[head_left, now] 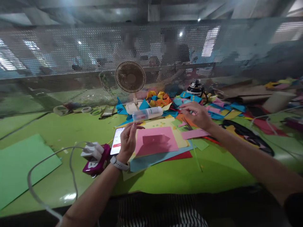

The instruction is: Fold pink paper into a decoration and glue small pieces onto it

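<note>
My left hand (129, 140) hovers upright over the left edge of a pink paper sheet (156, 142). Its fingers are loosely bent toward the right and I see nothing in them. The pink sheet has a folded flap and lies on yellow (176, 129), blue (146, 160) and red sheets. A phone (116, 143) with a lit screen lies just left of that hand. My right hand (197, 115) reaches palm down over coloured paper scraps (189, 134), its fingers stretched toward the left and touching the pile.
A clear bottle (147, 113) lies behind the sheets, with a small fan (130, 77) beyond it. At left are a purple power strip (97, 159) with white chargers and cable, a green sheet (21, 164) and tape rolls (61, 110). A perforated screen (71, 63) closes the back.
</note>
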`<state>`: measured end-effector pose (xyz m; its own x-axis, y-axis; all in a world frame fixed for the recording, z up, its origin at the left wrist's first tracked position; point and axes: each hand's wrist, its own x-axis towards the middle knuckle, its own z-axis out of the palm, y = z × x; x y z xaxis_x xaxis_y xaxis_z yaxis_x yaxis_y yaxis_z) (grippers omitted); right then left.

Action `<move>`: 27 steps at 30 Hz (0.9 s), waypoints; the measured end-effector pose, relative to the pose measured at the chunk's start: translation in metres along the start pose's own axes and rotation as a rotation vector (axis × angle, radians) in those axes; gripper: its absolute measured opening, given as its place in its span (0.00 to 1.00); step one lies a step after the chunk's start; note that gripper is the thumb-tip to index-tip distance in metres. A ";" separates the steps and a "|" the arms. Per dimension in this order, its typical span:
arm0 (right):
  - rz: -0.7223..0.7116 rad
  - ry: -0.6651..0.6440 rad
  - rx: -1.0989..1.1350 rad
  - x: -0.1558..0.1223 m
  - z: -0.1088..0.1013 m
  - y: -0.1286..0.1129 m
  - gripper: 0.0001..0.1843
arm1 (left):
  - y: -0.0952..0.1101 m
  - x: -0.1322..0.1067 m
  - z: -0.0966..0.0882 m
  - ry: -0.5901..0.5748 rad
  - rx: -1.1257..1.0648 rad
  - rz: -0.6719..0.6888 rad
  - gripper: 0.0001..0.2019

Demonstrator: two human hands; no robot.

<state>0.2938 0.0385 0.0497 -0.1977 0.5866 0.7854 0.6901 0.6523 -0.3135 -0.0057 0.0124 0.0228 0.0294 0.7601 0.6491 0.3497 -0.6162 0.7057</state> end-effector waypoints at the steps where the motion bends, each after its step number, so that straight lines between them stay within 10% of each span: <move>1: 0.027 0.001 -0.017 -0.007 -0.004 0.006 0.11 | 0.000 0.000 0.000 0.004 -0.024 -0.021 0.20; 17: 0.630 -0.072 -0.213 -0.094 -0.075 0.052 0.15 | -0.006 0.005 -0.001 0.061 -0.262 -0.216 0.16; 27: 0.361 -0.237 -0.151 -0.103 -0.032 0.022 0.11 | -0.007 0.003 -0.006 -0.046 -0.221 -0.240 0.16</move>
<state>0.3512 -0.0228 -0.0211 -0.0676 0.8685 0.4911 0.8345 0.3190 -0.4493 -0.0139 0.0178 0.0218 0.0153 0.8945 0.4469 0.1402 -0.4444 0.8848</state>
